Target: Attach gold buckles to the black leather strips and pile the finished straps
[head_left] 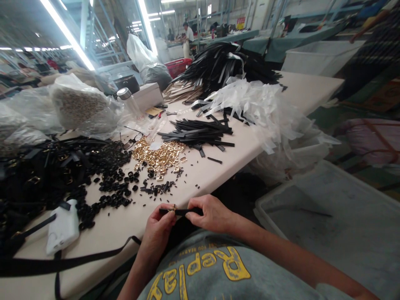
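Head view: one black strap [183, 212], narrow, flat and plain, with a small gold-toned buckle [174, 207] near its left end, spans roughly level between both hands at the near edge of the pale worktable [215, 177]; how the buckle sits on it is too small to tell. Left hand [160, 225] pinches strap and buckle between thumb and fingers; right hand [213, 213] grips the other end, fingers curled. Beyond lie loose gold-toned buckles [159, 156] and black strips [196, 134].
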The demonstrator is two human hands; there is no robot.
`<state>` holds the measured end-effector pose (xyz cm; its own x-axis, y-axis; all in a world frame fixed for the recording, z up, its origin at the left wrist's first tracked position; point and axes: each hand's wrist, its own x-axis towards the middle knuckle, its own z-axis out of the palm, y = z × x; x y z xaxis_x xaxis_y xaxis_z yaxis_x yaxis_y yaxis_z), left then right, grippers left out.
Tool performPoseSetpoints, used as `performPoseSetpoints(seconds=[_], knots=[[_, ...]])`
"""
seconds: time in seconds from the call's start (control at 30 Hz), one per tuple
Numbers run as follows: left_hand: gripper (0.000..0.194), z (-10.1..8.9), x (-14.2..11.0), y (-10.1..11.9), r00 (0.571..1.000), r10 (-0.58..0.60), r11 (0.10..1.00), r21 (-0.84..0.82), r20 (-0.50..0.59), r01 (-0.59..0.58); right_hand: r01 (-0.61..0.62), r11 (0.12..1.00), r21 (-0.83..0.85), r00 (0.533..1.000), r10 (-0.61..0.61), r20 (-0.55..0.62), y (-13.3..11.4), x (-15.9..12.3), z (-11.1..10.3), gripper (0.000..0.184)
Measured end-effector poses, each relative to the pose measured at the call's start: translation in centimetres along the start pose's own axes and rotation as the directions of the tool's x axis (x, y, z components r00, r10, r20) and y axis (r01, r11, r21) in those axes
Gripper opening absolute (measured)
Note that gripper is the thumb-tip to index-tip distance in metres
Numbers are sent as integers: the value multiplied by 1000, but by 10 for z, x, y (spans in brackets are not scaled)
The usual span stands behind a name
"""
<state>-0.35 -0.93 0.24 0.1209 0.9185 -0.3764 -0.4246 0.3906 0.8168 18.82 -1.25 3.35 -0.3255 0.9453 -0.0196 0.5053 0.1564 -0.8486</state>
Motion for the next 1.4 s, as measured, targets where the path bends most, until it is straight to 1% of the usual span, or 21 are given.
performPoseSetpoints(seconds=[0.07,0.13,0.3,0.37,0.43,0.57,0.73,0.87,0.93,1.0,1.1,1.17,1.23,1.3,1.4], knots=[[26,-3,2,2,999,9,999,-39,-46,-11,-18,1000,0,1000,18,7,4,-2,1,12],[29,-3,1,1,997,-25,997,-80,-67,19,18,1000,16,1000,-18,-12,5,-3,4,12],[27,9,-6,-5,988,-156,981,-121,-1,154,164,985,46,983,-159,-92,4,-4,15,13],[27,12,-7,-6,986,-168,978,-129,-10,165,182,983,36,978,-177,-111,5,-4,17,13],[27,11,-6,-7,987,-158,981,-120,-32,153,168,985,28,980,-164,-110,7,-5,17,12],[26,4,-5,-8,989,-141,988,-64,-36,139,115,993,29,991,-113,-77,9,-6,16,10],[22,-1,-7,-11,994,-97,994,61,47,94,90,992,92,995,-86,-41,5,-6,15,11],[18,-3,-10,-7,994,-73,978,199,81,55,61,991,116,998,-59,-28,3,-7,15,13],[16,-2,-12,-3,993,-73,969,242,95,48,77,993,86,997,-74,-33,3,-7,16,12],[16,-1,-15,-1,989,-105,968,238,106,77,125,992,7,991,-125,-47,2,-8,17,12],[16,2,-18,1,978,-175,973,175,117,153,222,962,-161,969,-236,-74,0,-8,19,13],[17,2,-19,0,973,-201,975,124,117,186,252,937,-242,957,-279,-84,-2,-8,20,12],[19,0,-17,-2,971,-216,973,100,102,206,251,925,-285,955,-284,-80,-2,-8,20,12],[23,-2,-15,-5,971,-227,969,117,78,217,228,919,-321,962,-263,-68,-1,-8,21,12],[26,-3,-12,-8,969,-234,964,149,77,221,185,908,-375,973,-224,-62,3,-9,22,13]])
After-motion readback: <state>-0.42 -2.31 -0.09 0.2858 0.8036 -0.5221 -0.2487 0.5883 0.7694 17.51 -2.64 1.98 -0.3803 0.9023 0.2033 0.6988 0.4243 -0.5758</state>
